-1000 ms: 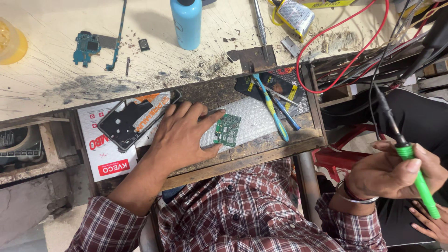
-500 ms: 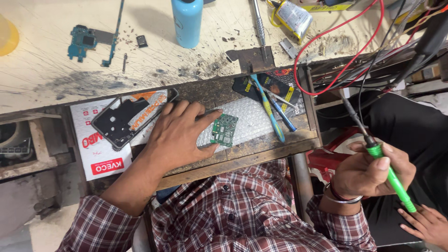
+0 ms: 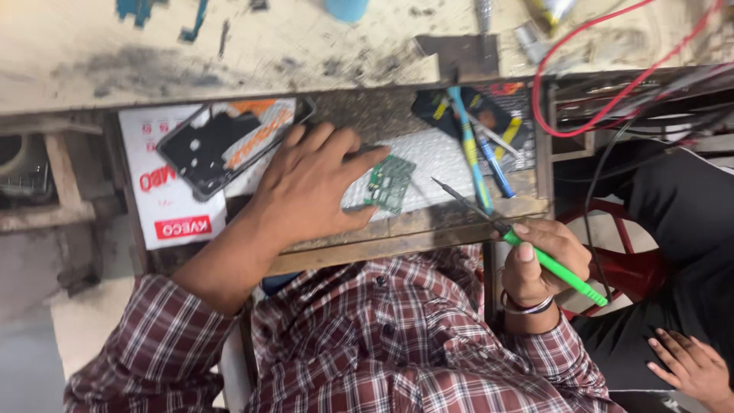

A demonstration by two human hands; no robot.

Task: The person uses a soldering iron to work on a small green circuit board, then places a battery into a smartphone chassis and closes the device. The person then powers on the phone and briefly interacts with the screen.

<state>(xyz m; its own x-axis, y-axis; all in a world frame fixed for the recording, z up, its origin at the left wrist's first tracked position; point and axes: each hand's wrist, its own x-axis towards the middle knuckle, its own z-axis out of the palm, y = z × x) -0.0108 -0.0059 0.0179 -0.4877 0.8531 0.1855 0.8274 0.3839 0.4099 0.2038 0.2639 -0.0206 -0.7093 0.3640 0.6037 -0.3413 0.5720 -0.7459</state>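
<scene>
My left hand (image 3: pixel 310 191) lies flat on the pull-out wooden shelf (image 3: pixel 397 237), fingers spread, fingertips resting on a small green circuit board (image 3: pixel 388 183) that sits on a sheet of bubble wrap (image 3: pixel 436 157). My right hand (image 3: pixel 539 264) grips a soldering iron with a green handle (image 3: pixel 554 268); its metal tip (image 3: pixel 451 191) points up-left, a short way right of the board and not touching it.
A black phone frame (image 3: pixel 214 145) lies on a white printed box (image 3: pixel 164 206) left of my hand. Blue-handled tools (image 3: pixel 478 157) lie right of the board. Red and black wires (image 3: pixel 612 115) loop at the right. Another person's hand (image 3: pixel 688 367) rests at bottom right.
My right hand has swung the soldering iron in from the right, bringing its tip close to the circuit board. My left hand has stayed on the board.
</scene>
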